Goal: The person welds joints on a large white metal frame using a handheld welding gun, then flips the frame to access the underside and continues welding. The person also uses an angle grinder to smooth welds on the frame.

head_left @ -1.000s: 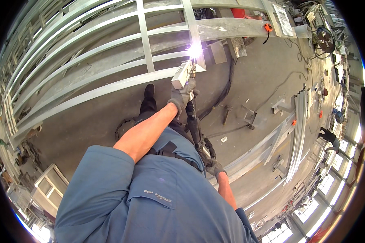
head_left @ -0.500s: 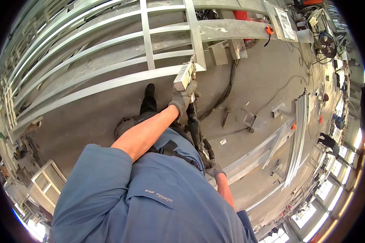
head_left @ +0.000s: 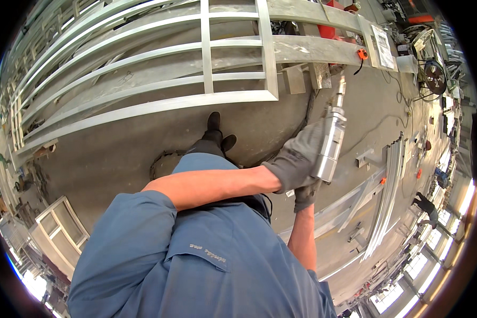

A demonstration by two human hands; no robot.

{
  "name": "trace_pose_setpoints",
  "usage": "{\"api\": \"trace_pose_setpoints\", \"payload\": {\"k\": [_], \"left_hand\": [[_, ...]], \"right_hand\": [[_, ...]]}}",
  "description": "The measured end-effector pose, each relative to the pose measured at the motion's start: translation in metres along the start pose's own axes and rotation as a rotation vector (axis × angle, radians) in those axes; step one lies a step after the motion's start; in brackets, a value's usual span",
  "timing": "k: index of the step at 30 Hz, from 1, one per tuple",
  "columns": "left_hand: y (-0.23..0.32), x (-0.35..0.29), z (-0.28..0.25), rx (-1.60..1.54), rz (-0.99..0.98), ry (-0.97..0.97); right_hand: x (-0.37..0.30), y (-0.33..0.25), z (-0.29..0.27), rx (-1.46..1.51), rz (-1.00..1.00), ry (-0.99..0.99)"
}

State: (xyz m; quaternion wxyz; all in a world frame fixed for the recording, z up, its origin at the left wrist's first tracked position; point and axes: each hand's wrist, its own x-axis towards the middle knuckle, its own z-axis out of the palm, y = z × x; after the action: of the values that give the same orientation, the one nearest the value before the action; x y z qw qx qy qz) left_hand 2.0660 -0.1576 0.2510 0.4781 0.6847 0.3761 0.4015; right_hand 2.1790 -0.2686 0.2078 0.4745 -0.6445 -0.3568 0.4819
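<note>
Gloved left hand (head_left: 297, 161) gripping silver power tool (head_left: 328, 143), white label sheet (head_left: 382, 46) on metal frame (head_left: 206, 90)

Two gloved hands, left hand (head_left: 297, 161) and right hand (head_left: 305, 194), one silver power tool (head_left: 329, 143), one large metal frame (head_left: 206, 87), one white window frame (head_left: 58, 230), two black boots (head_left: 220, 132), one orange clamp (head_left: 361, 54), one distant person (head_left: 424, 203)

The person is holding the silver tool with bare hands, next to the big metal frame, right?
Not quite. In the head view both hands wear grey gloves: the left hand and the right hand grip the silver tool. The rest holds: the big metal frame lies beside it.
</note>
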Motion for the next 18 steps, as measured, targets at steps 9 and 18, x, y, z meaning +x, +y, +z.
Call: {"api": "trace_pose_setpoints", "payload": {"k": [9,18], "left_hand": [[0.022,0.062,-0.056,0.385,0.271,-0.024],[0.014,0.104,-0.083,0.838,0.106,0.136]], "right_hand": [[0.102,-0.052,0.024,0.115,-0.126,-0.027],[0.175,-0.057,0.037,0.162,-0.043,-0.216]]}}
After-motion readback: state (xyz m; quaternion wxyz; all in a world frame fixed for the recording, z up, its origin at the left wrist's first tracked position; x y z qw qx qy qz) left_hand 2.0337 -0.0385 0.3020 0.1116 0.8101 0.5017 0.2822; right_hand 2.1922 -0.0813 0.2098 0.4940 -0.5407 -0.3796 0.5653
